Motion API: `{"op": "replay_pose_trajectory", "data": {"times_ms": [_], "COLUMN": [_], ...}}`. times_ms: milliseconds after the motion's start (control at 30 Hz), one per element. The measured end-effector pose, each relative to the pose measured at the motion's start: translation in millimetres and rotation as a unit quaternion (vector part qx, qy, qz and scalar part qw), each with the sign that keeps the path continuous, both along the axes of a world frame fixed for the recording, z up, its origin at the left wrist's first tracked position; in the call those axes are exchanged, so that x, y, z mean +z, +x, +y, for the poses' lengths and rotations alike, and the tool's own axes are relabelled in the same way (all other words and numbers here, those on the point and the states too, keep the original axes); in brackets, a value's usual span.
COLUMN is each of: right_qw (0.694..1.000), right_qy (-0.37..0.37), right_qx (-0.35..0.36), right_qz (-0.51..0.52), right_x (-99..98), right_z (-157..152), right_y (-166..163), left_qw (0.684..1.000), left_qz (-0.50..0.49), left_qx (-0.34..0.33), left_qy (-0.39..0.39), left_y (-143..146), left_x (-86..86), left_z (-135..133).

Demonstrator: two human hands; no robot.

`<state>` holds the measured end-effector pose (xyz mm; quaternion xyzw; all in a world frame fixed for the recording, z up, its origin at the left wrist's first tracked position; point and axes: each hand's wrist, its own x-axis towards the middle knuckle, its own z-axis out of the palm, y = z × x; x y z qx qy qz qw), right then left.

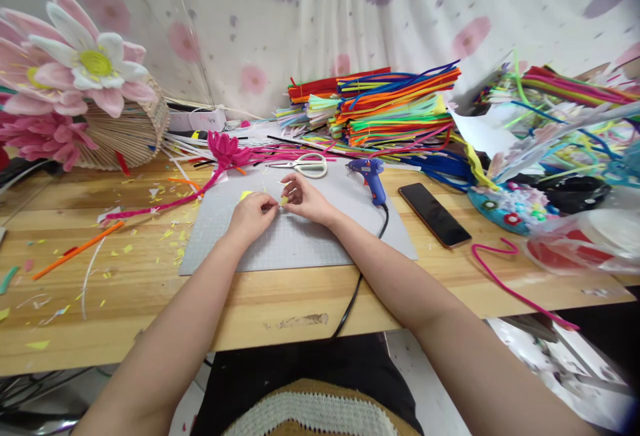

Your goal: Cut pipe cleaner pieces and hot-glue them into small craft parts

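Observation:
Over the grey cutting mat (310, 243), my left hand (253, 217) and my right hand (306, 201) meet nearly fingertip to fingertip. A small yellow piece (284, 201) is pinched in my right fingers. My left thumb and forefinger are pressed together; whatever lies between them is too small to make out. Just behind my hands are scissors (311, 165) with white handles. To the right lies a blue glue gun (369, 176), its black cord running to the table's front edge. A magenta chenille flower (227, 149) on a long stem rests at the mat's left back corner.
Bundles of coloured pipe cleaners (395, 106) are stacked at the back. A phone (434, 215) lies right of the mat, near a bent pink pipe cleaner (520, 289). Yellow scraps and an orange pipe cleaner (77, 251) are at left, below large pink-and-white flowers (95, 63).

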<state>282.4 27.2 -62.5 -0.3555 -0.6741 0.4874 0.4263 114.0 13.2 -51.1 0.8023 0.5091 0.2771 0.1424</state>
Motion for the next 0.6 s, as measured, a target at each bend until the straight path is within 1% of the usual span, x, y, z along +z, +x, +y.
{"op": "replay_pose_trajectory", "data": {"times_ms": [333,400,500,600], "right_qw": [1.000,1.000,1.000,0.998], "right_qy": [0.010,0.008,-0.004,-0.031], "right_qx": [-0.007,-0.011,-0.028,-0.056], "right_qz": [-0.014,-0.014,-0.003,0.025], "right_x": [-4.4,-4.7,-4.1,-3.2], "right_z": [2.5,2.6,3.4,6.1], "right_y": [0.1,0.0,-0.4,0.0], "left_qw": [1.000,1.000,0.997,0.983], "left_qz": [0.002,0.001,-0.011,-0.035], "left_qx": [0.000,0.006,0.043,0.117], "left_qy": [-0.001,0.011,0.070,0.137], "left_y": [0.2,0.0,-0.2,-0.2], "left_x": [-1.6,0.2,6.7,14.0], "left_z": [0.2,0.0,-2.4,-7.1]}}
